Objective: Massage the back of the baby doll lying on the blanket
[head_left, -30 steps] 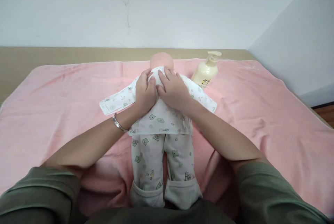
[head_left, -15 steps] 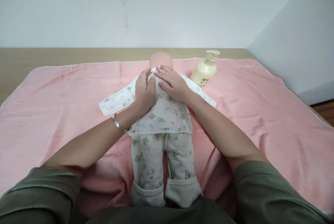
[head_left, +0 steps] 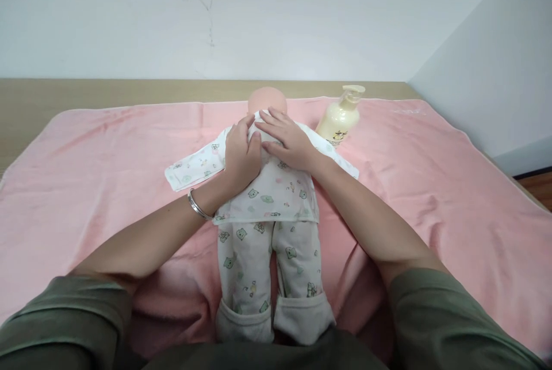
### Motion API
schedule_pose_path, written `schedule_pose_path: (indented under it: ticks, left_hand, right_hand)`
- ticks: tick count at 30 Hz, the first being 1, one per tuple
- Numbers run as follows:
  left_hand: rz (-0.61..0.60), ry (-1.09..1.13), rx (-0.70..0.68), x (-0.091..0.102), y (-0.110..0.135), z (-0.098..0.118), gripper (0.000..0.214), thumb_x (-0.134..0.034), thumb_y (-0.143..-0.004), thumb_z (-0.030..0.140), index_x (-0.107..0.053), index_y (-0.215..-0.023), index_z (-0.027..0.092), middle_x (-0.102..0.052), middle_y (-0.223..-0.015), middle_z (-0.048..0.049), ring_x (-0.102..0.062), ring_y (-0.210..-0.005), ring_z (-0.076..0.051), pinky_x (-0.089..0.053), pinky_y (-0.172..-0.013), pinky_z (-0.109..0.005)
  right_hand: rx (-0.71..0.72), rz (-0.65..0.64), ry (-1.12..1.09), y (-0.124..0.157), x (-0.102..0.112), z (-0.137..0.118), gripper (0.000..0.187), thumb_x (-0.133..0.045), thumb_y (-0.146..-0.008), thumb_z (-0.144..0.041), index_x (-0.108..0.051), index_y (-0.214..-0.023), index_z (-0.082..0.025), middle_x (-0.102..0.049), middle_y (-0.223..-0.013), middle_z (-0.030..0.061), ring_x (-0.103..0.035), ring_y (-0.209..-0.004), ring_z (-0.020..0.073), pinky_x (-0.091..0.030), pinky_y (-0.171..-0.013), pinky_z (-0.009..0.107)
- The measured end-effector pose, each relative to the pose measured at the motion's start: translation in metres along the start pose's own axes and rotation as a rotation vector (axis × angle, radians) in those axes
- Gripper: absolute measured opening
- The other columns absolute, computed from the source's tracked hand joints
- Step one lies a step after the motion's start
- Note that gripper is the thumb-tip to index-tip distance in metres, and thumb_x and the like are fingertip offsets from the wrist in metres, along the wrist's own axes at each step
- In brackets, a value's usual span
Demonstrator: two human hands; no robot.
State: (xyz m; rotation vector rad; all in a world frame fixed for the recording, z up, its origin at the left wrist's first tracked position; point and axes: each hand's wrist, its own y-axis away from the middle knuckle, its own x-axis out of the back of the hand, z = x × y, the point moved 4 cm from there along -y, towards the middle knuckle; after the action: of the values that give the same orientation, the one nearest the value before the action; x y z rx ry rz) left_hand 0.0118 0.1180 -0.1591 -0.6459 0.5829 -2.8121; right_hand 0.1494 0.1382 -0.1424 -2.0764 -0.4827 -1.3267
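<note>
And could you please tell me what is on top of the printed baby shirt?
The left hand and the right hand lie on the printed baby shirt, near the doll's head; what lies beneath them is covered and unseen.

Creased olive-green sleeves (head_left: 452, 318) and a slim silver bangle (head_left: 196, 205).

Wooden top (head_left: 129, 89): light brown; I see a long strip of it at the far side and a bit at my left.
Pink blanket (head_left: 435, 186): lies right on the wood in front of me and hides most of it. It has a thin pale edge, little wrinkles on my right, and big dark folds close to me.
Doll (head_left: 278, 195): lies on my blanket, in the middle, legs toward me.
Bottle (head_left: 340, 121): sits on my blanket, just beside the doll, on my right.
</note>
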Motion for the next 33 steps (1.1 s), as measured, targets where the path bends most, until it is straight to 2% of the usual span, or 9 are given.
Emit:
schedule_pose_path:
  ticks: [3, 7, 11, 15, 19, 22, 27, 30, 33]
  left_hand:
    - [-0.004, -0.013, 0.004, 0.0, -0.001, -0.001, 0.043, -0.046, -0.093, 0.03, -0.058, -0.132, 0.016, -0.066, -0.136, -0.0132, -0.06, -0.127, -0.029, -0.044, -0.116, -0.051]
    - [0.01, -0.013, 0.001, -0.001, -0.003, -0.003, 0.039, -0.047, -0.091, 0.032, -0.061, -0.125, 0.018, -0.069, -0.13, -0.0116, -0.061, -0.123, -0.028, -0.047, -0.112, -0.05]
    - [0.025, -0.012, 0.009, -0.001, -0.003, -0.003, 0.039, -0.047, -0.09, 0.032, -0.062, -0.123, 0.018, -0.069, -0.129, -0.0116, -0.062, -0.122, -0.028, -0.047, -0.112, -0.049]
    - [0.037, 0.006, 0.038, 0.0, -0.001, -0.006, 0.036, -0.049, -0.089, 0.029, -0.062, -0.121, 0.021, -0.069, -0.129, -0.0096, -0.061, -0.123, -0.027, -0.047, -0.113, -0.049]
    - [0.04, 0.029, 0.052, 0.001, -0.003, -0.01, 0.035, -0.046, -0.091, 0.027, -0.062, -0.121, 0.022, -0.068, -0.13, -0.0089, -0.06, -0.124, -0.026, -0.046, -0.115, -0.048]
    - [0.001, -0.018, 0.069, -0.001, -0.008, -0.01, 0.04, -0.048, -0.089, 0.026, -0.059, -0.126, 0.02, -0.065, -0.134, -0.0118, -0.057, -0.129, -0.03, -0.042, -0.118, -0.052]
    - [-0.051, -0.138, 0.005, -0.008, -0.004, -0.004, 0.041, -0.044, -0.094, 0.033, -0.058, -0.128, 0.015, -0.06, -0.138, -0.0192, -0.046, -0.142, -0.037, -0.027, -0.125, -0.063]
    - [-0.092, -0.151, -0.064, -0.01, 0.006, -0.001, 0.043, -0.036, -0.098, 0.037, -0.061, -0.125, 0.015, -0.059, -0.142, -0.0196, -0.043, -0.147, -0.036, -0.024, -0.128, -0.06]
    - [-0.1, -0.172, -0.092, -0.008, 0.009, -0.001, 0.046, -0.035, -0.099, 0.037, -0.059, -0.13, 0.014, -0.058, -0.146, -0.0183, -0.041, -0.149, -0.033, -0.024, -0.129, -0.058]
  right_hand:
    - [0.003, 0.032, -0.051, 0.0, 0.001, 0.016, 0.057, -0.041, -0.104, -0.045, -0.047, -0.154, -0.017, -0.035, -0.167, 0.0086, -0.022, -0.16, 0.0287, -0.024, -0.131, 0.054]
    - [-0.003, 0.048, -0.051, 0.001, -0.001, 0.015, 0.057, -0.039, -0.104, -0.047, -0.048, -0.153, -0.019, -0.037, -0.166, 0.0076, -0.023, -0.16, 0.0281, -0.025, -0.131, 0.054]
    - [-0.091, 0.026, 0.036, 0.002, 0.0, -0.002, 0.054, -0.039, -0.103, -0.034, -0.047, -0.153, -0.016, -0.037, -0.166, 0.0105, -0.027, -0.158, 0.0317, -0.027, -0.129, 0.058]
    - [-0.298, 0.077, 0.176, 0.012, 0.0, -0.028, 0.058, -0.032, -0.103, -0.029, -0.04, -0.155, -0.004, -0.034, -0.164, 0.0234, -0.032, -0.154, 0.039, -0.029, -0.125, 0.062]
    - [-0.275, 0.107, 0.228, 0.02, -0.004, -0.047, 0.058, -0.032, -0.104, -0.029, -0.04, -0.154, -0.002, -0.033, -0.165, 0.0249, -0.029, -0.155, 0.0412, -0.027, -0.127, 0.061]
    - [-0.296, 0.056, 0.169, 0.016, -0.005, -0.041, 0.059, -0.033, -0.102, -0.028, -0.037, -0.156, -0.005, -0.03, -0.167, 0.0213, -0.023, -0.158, 0.0389, -0.024, -0.129, 0.06]
    - [-0.498, 0.012, 0.053, 0.008, -0.002, -0.015, 0.073, -0.037, -0.101, -0.037, -0.026, -0.156, 0.009, -0.024, -0.166, 0.03, -0.015, -0.16, 0.0418, -0.017, -0.13, 0.063]
    - [-0.477, 0.015, 0.062, 0.007, 0.002, -0.013, 0.07, -0.036, -0.101, -0.04, -0.032, -0.154, 0.006, -0.032, -0.164, 0.0285, -0.022, -0.157, 0.0433, -0.022, -0.128, 0.064]
    - [-0.416, 0.038, 0.176, 0.008, 0.009, -0.023, 0.059, -0.035, -0.101, -0.036, -0.047, -0.142, 0.004, -0.055, -0.145, 0.0285, -0.045, -0.142, 0.043, -0.036, -0.119, 0.061]
